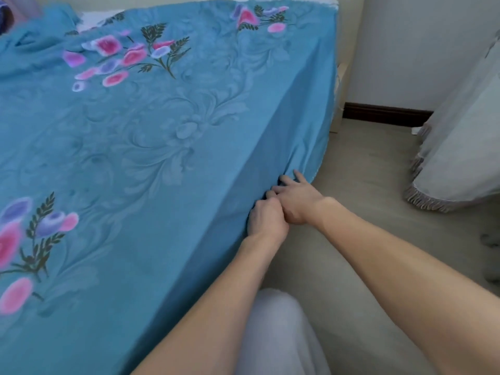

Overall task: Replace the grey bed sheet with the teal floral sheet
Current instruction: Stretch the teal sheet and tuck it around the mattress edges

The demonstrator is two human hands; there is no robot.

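Sheet (pixel 151 136) covers the bed from the far end to the near corner, teal with pink and purple flowers, and its side falls over the bed's right edge toward the floor (pixel 359 185). Both your hands meet low on that hanging side. Your left hand (pixel 266 220) has its fingers curled into the cloth, and your right hand (pixel 296 197) sits touching it just beyond, pinching a fold with one finger stretched out along the hem — each grip is closed on the sheet, not loose. Held this low and this close together, they look set to pull the drape taut and tuck it under the mattress edge; that is my reading, not something shown.

No grey sheet is visible anywhere, so the swap seems far along, though the far-left corner is bunched and rumpled with white bedding showing beside it.

To your right a pale fringed curtain (pixel 460 147) hangs to the floor, well apart from your hands. Your knee (pixel 278 334) in light fabric sits below your forearms. Nothing blocks the hem itself — only the narrow strip of floor between bed and curtain limits how you move along the side.
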